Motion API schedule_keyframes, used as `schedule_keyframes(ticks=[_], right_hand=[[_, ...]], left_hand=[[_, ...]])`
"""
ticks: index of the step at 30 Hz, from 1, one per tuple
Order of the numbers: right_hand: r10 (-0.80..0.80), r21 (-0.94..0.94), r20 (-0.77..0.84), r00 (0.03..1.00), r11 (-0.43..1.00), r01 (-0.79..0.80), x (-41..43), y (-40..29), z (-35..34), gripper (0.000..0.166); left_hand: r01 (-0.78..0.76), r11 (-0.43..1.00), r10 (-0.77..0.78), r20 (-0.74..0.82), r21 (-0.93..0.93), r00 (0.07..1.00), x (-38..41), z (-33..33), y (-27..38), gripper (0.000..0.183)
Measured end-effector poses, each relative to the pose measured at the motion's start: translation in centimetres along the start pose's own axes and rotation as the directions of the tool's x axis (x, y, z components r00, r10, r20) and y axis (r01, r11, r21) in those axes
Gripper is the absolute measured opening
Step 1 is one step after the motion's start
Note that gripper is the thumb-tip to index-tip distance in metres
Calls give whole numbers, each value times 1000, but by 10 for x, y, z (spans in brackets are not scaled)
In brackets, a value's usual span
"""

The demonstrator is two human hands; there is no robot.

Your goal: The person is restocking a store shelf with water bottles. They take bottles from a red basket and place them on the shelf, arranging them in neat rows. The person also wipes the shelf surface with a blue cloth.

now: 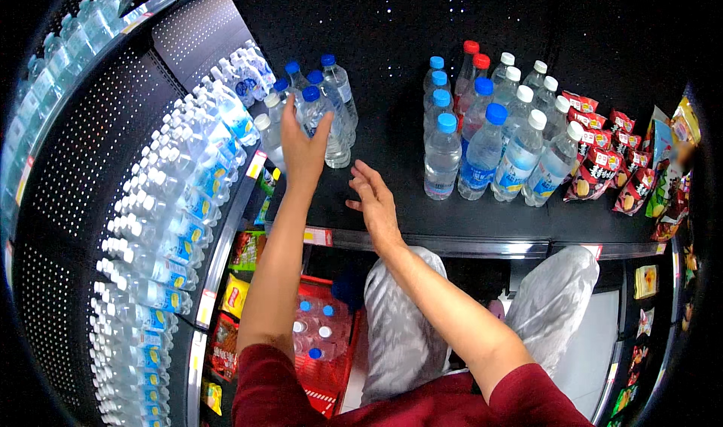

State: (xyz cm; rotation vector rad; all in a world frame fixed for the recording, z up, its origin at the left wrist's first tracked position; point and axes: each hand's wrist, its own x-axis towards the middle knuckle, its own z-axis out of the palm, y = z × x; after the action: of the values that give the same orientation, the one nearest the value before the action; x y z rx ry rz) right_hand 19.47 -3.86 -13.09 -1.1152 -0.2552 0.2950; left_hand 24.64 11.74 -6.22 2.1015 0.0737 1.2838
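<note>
My left hand (pixel 304 139) reaches over a group of clear plastic bottles with dark blue caps (pixel 340 91), thumb and fingers spread around the upper part of one bottle; whether it touches it I cannot tell. Beside that group, partly behind my left hand, are bottles with white caps (pixel 262 123). Lower and to the right, my right hand (pixel 370 198) hovers over the black shelf (pixel 361 223), fingers slightly bent and holding nothing. Farther right stand rows of bottles with light blue caps (pixel 442 161), blue caps (pixel 480 161), red caps (pixel 470 47) and white caps (pixel 515 164).
Red snack packets (pixel 594 173) stand at the right. Densely packed bottles (pixel 169 246) fill the curved shelf at the left. Below the shelf's front rail (pixel 480 246), a red plastic basket (pixel 322 382) beside my knees holds several bottles. More snack bags (pixel 234 294) lie lower left.
</note>
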Motion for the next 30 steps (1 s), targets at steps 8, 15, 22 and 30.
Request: schedule_keyframes(ticks=[8, 15, 22, 30], right_hand=[[36, 59, 21, 999, 998, -37, 3, -1, 1, 56], [187, 208, 38, 982, 959, -191, 5, -3, -3, 66], [295, 149, 303, 906, 925, -350, -9, -6, -2, 60], [460, -334, 724, 513, 886, -322, -22, -22, -4, 48]], left_hand=[[185, 968, -201, 86, 167, 976, 34, 32, -19, 52], [118, 992, -125, 248, 45, 961, -34, -31, 35, 36], [192, 981, -193, 180, 25, 965, -88, -115, 66, 33], [569, 822, -568, 30, -35, 823, -139, -274, 147, 29]])
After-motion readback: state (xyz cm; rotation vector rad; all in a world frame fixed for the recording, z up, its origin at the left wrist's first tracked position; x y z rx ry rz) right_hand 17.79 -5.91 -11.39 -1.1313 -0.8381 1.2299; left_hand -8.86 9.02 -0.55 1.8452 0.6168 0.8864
